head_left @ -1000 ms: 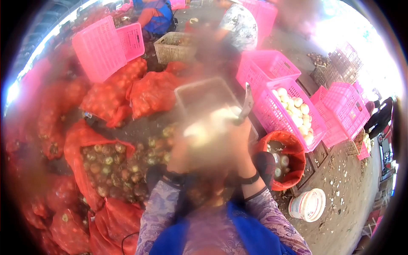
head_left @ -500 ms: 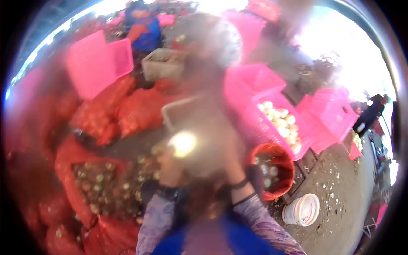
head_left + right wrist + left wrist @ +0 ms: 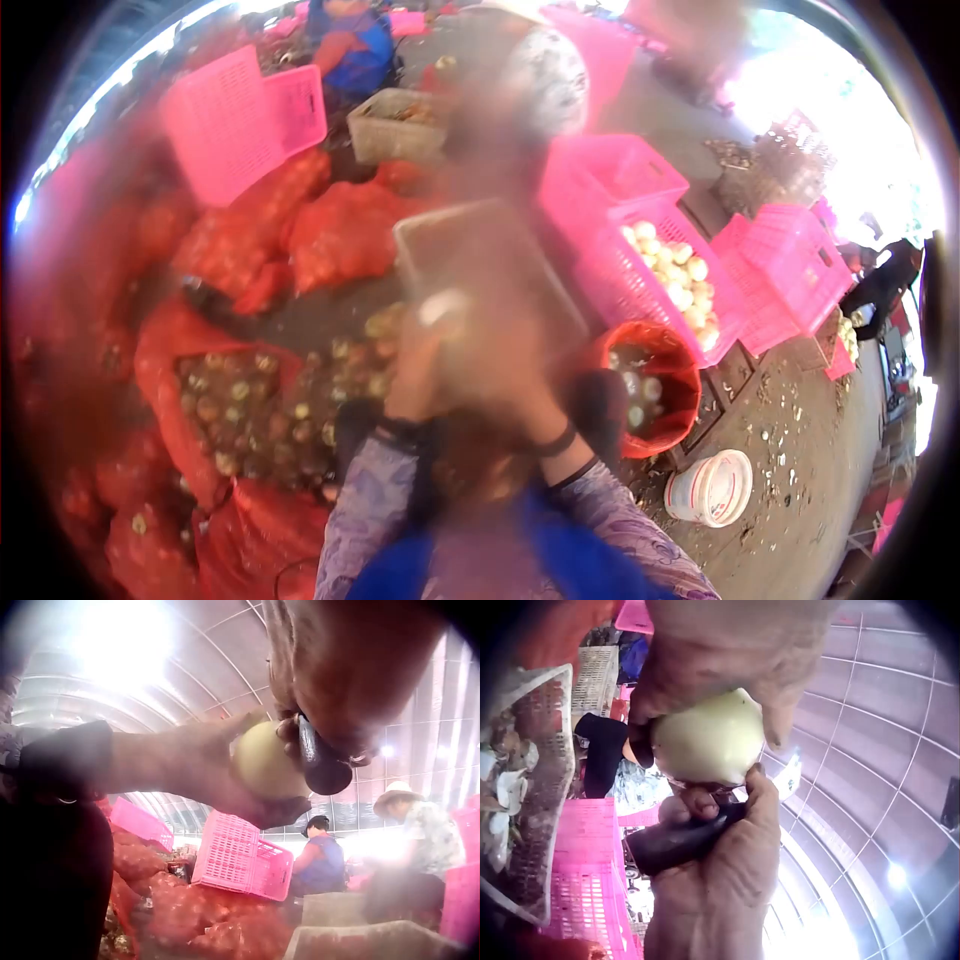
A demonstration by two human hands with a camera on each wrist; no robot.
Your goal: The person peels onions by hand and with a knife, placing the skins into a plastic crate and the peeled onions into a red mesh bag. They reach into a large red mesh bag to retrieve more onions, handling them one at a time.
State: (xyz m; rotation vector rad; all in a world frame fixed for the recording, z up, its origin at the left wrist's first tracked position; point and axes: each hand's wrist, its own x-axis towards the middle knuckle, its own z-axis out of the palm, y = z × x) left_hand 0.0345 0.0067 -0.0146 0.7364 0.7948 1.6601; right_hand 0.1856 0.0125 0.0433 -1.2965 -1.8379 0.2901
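Observation:
In the left wrist view my left hand [image 3: 735,645] holds a pale, peeled onion [image 3: 709,739] from above, thumb and fingers spread round its sides. Below it my right hand [image 3: 727,892] grips a knife by its dark handle [image 3: 679,844], and the fingertips come right up to the onion's underside. Part of the bright blade [image 3: 789,776] shows beyond the right thumb. From the right wrist, the same onion [image 3: 266,765] appears close beside the black handle. Blur covers both hands in the head view, over a pale crate [image 3: 450,212].
Red mesh sacks [image 3: 340,235] and a spilled heap of onions [image 3: 250,410] lie to the left. On the right are a pink crate [image 3: 600,245] of peeled onions, a red-lined bucket [image 3: 685,400] and a white bucket [image 3: 690,495]. Other people [image 3: 322,859] sit ahead.
The knife blade stood up clearly above my right hand a second ago; now it is lost in blur in the head view. My hands have drawn closer together, and the head view has shifted slightly.

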